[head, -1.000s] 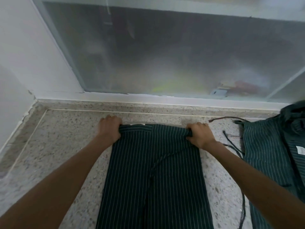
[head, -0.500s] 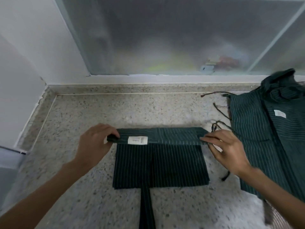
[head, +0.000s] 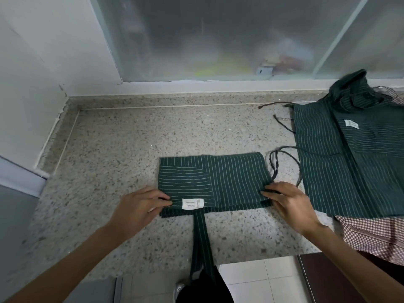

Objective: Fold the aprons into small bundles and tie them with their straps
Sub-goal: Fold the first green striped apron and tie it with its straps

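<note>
head view: a folded green striped apron (head: 215, 181) lies flat on the speckled counter (head: 122, 149), its white label (head: 192, 204) at the near edge and a wide strap (head: 201, 239) hanging over the counter's front. the left hand (head: 140, 207) pinches the apron's near left corner, fingers bent onto the cloth. the right hand (head: 288, 204) grips the near right corner the same way. thin ties (head: 276, 162) trail just right. more aprons (head: 354, 154) lie piled further right, over checked cloth (head: 376, 235).

folded striped apron (head: 220, 182) near counter (head: 122, 149) front edge | left hand (head: 140, 206), right hand (head: 288, 204) pinching near corners | strap (head: 200, 235) hanging over front edge | apron pile (head: 349, 162) at right edge
</note>
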`<state>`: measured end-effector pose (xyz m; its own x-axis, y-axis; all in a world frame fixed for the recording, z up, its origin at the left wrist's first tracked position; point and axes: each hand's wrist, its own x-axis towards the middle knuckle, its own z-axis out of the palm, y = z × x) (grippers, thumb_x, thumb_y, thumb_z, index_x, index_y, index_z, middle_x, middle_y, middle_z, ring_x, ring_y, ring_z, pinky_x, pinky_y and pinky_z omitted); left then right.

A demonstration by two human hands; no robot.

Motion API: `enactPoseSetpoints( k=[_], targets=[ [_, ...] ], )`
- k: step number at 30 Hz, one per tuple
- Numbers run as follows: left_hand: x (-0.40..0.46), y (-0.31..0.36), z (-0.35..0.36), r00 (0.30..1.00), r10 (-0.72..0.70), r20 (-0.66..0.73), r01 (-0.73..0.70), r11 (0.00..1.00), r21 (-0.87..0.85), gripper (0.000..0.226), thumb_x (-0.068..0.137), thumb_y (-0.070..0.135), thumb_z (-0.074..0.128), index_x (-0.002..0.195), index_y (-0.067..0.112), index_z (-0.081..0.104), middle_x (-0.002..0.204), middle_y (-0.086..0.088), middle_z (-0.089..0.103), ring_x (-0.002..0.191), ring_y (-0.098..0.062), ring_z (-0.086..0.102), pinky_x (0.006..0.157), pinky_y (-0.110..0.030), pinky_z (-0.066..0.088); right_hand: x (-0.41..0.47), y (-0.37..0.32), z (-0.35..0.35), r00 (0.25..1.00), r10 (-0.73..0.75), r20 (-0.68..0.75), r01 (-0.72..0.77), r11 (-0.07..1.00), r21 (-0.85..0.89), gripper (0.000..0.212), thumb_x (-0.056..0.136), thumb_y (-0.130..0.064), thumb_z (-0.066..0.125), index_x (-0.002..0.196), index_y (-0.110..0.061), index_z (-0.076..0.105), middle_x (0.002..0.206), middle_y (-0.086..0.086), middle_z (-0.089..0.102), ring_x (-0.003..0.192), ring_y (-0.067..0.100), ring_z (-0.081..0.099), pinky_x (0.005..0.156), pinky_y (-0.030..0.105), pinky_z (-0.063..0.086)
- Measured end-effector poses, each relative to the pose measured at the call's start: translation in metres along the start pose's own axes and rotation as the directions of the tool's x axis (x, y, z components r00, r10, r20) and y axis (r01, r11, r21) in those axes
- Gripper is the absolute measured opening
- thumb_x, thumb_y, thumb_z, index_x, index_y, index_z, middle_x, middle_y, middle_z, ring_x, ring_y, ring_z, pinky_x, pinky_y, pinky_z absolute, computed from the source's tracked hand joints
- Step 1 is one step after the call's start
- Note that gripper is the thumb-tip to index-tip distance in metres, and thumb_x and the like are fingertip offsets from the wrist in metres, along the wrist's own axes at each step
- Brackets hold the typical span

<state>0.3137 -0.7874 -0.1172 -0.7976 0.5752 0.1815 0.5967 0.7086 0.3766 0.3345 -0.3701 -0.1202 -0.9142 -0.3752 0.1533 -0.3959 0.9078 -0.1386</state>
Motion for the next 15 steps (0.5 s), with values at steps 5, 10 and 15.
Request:
enactPoseSetpoints(
  k=[5,10,15],
  targets=[
    [-0.009,0.003,0.014,0.988,-0.079,0.136,0.075,0.997,0.035,0.037,0.085,0.056,0.046,0.098,0.033,0.072,0.102,0.021,0.065,0.094,0.009,0.051,0.078,-0.02,0.051,-0.018,-0.012,0.008,0.995,0.074,0.062,-0.077,0.996,0.04,0.034,0.089,-0.036,0.044,0.107,-0.023,0.07,0.115,-0.004,0.066,0.118,0.01,0.048,0.105,0.037,0.039],
    [0.051,0.002,0.032,0.975,-0.21,0.076,0.195,0.966,0.17,0.058,0.096,0.053,0.014,0.143,0.025,0.035,0.15,0.004,0.032,0.138,-0.015,0.03,0.114,-0.039,0.023,0.054,-0.058,0.022,0.965,0.263,-0.001,-0.261,0.957,0.124,0.049,0.098,-0.039,0.02,0.137,-0.022,0.046,0.145,-0.002,0.04,0.139,0.018,0.03,0.116,0.037,0.017],
    [0.082,-0.029,0.067,0.921,-0.309,0.236,0.229,0.922,0.312,0.079,0.078,0.073,-0.018,0.146,0.033,-0.013,0.154,0.007,-0.015,0.142,-0.014,-0.017,0.114,-0.039,-0.013,0.097,-0.051,0.07,0.879,0.394,0.268,-0.397,0.917,-0.046,0.072,0.081,-0.065,-0.016,0.147,-0.037,-0.013,0.153,-0.007,-0.019,0.143,0.019,-0.019,0.115,0.043,-0.014]
  ],
)
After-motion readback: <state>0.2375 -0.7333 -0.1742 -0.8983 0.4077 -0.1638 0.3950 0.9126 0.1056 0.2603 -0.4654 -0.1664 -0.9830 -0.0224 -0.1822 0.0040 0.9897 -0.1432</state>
